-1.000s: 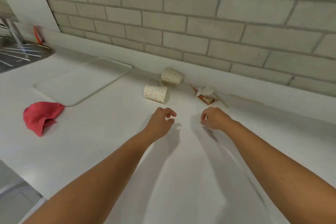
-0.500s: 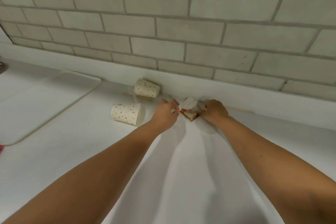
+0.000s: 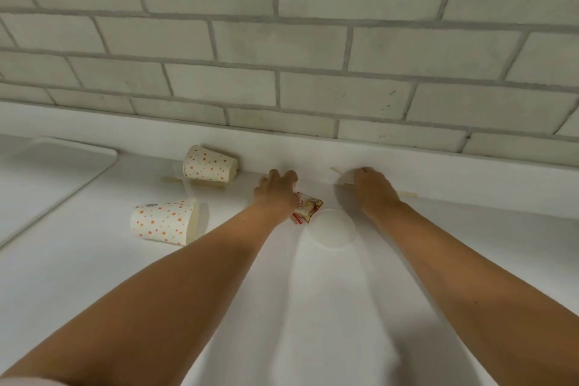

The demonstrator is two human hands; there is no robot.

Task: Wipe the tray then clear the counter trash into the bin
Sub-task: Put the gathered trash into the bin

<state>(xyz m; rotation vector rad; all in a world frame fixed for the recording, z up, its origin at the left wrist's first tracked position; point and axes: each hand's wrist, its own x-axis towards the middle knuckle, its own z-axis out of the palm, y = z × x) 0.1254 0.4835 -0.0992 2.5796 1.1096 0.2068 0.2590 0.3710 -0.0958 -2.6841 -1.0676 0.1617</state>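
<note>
While the left hand [image 3: 275,194] curls its fingers [image 3: 282,175] over the red-and-white wrapper [image 3: 308,207] and seems to pinch it, the right hand [image 3: 374,189] rests on a thin wooden stick [image 3: 407,194] at the foot of the upstand [image 3: 454,166]. Its fingers [image 3: 365,171] point down and are hidden, so I cannot tell if they hold the stick.

I judge that the step in hand is gathering the small trash. To do it well, the left hand should close the whole wrapper inside the palm. The right hand should roll the stick away from the upstand toward six o'clock, because the corner gives the fingers little room.

A white round lid [image 3: 332,227] lies flat between the two wrists, just beside the wrapper at five o'clock. It is thin and probably needs to be slid before lifting.

Two dotted cups lie on their sides, the far cup [image 3: 210,163] at ten o'clock from the left hand and the near cup [image 3: 164,221] at eight o'clock. They can roll if an arm touches them.

The tray [image 3: 47,172] is at nine o'clock, well apart. The counter [image 3: 94,285] is open toward six o'clock. The bin is not in view.
</note>
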